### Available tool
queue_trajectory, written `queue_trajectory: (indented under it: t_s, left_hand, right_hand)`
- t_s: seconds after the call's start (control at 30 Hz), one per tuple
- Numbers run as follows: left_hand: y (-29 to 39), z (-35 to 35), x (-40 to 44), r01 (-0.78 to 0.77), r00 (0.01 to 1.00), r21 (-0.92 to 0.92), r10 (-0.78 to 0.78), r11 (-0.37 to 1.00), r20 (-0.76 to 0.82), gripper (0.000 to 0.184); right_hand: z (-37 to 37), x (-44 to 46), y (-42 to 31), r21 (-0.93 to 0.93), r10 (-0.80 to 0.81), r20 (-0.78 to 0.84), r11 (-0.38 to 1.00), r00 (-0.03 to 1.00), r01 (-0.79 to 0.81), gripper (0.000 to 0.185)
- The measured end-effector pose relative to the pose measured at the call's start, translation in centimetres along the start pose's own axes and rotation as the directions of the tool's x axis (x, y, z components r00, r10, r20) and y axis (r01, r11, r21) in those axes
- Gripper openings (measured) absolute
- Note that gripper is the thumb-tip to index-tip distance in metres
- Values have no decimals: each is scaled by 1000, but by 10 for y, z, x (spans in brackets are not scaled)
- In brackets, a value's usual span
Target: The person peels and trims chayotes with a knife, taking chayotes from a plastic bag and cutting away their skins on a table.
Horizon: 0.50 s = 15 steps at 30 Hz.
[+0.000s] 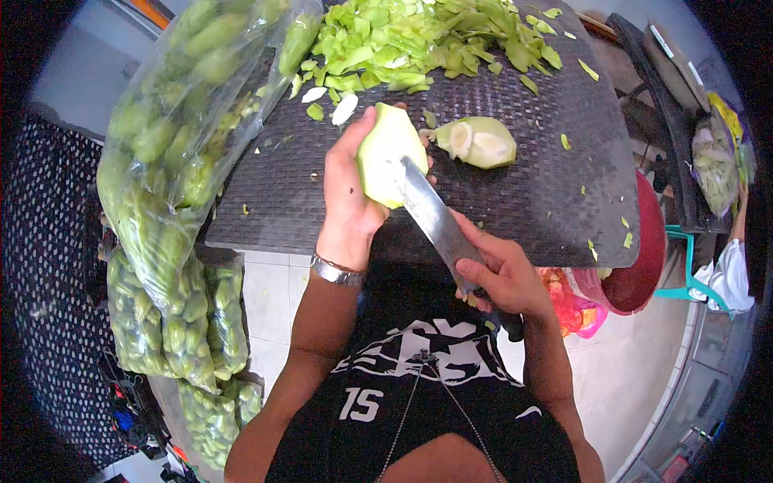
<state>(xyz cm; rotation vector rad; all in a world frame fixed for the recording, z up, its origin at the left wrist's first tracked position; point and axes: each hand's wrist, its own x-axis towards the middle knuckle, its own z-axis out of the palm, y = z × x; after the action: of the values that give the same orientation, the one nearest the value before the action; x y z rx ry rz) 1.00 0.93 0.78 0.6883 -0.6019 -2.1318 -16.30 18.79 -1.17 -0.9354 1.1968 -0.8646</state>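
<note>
My left hand is wrapped around a peeled pale green fruit that looks like a green mango. A knife with a broad steel blade is gripped in my right hand, its handle mostly hidden by the fingers. The blade's tip touches or overlaps the lower right face of the mango. To the right, on the dark woven-pattern table, lies a cut green mango showing its whitish inside. Behind my hands is a heap of green peelings.
A large clear plastic bag of green fruit leans over the table's left side. More filled bags are stacked below it. Right of the table are a red tub, a teal stool and red netting. Scraps of peel dot the tabletop.
</note>
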Motion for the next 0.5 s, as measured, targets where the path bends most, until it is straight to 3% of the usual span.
queue_trajectory:
  t_s: [0.1,0.2,0.5]
  left_hand:
    - [2,1,2,19,999,17,-19,1000,38,44]
    - [6,2,4,-49,998,13,49,999,-29,43]
    - [-12,-2,12,-357,923,-25,348,934,-163,49]
  right_hand:
    - [-3,-2,0,-45,6,0,999,1000,-6,68]
    - [-4,-1,-3,-35,4,7,999,1000,-4,68]
    - [1,17,-10,153,5,19,988,1000,-8,67]
